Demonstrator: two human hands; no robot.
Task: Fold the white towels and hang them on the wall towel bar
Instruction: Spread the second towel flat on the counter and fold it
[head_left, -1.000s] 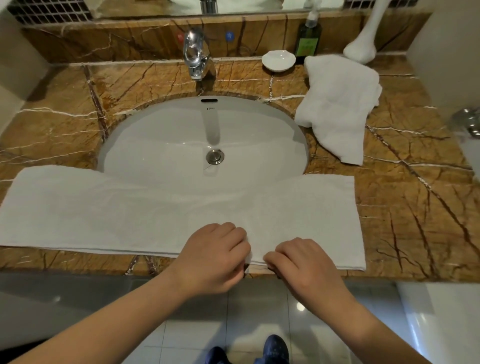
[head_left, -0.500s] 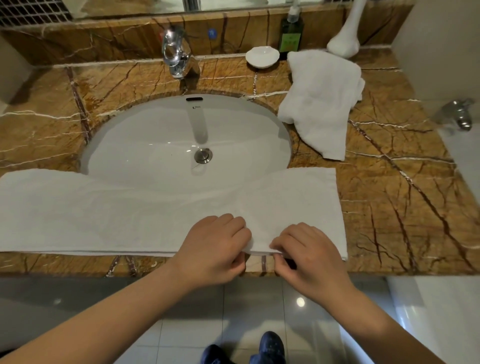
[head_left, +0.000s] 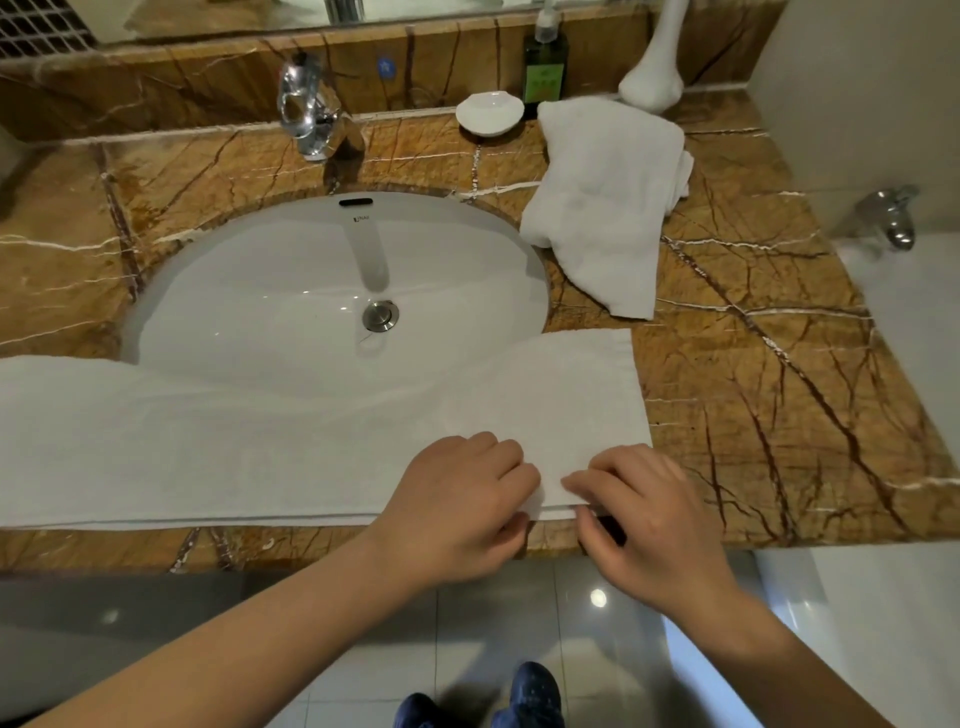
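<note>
1. The left hand (head_left: 457, 501) and right hand (head_left: 641, 514) are now sitting further right along the front edge of the long white towel (head_left: 218, 447) than a second ago, nearer its right end.
2. Both hands are curling closed over that near hem, the right fingertips (head_left: 574, 483) pinching the layered edge (the left thumb is hidden beneath the hand).
3. The long towel is lying flat along the brown marble counter (head_left: 769, 415), its far edge draping over the rim of the white sink (head_left: 311, 291).
4. A second white towel (head_left: 608, 202) is lying crumpled behind it, right of the sink, apart from both hands.
5. A soap dish (head_left: 490, 111) and green bottle (head_left: 545, 73) are standing at the back.
</note>
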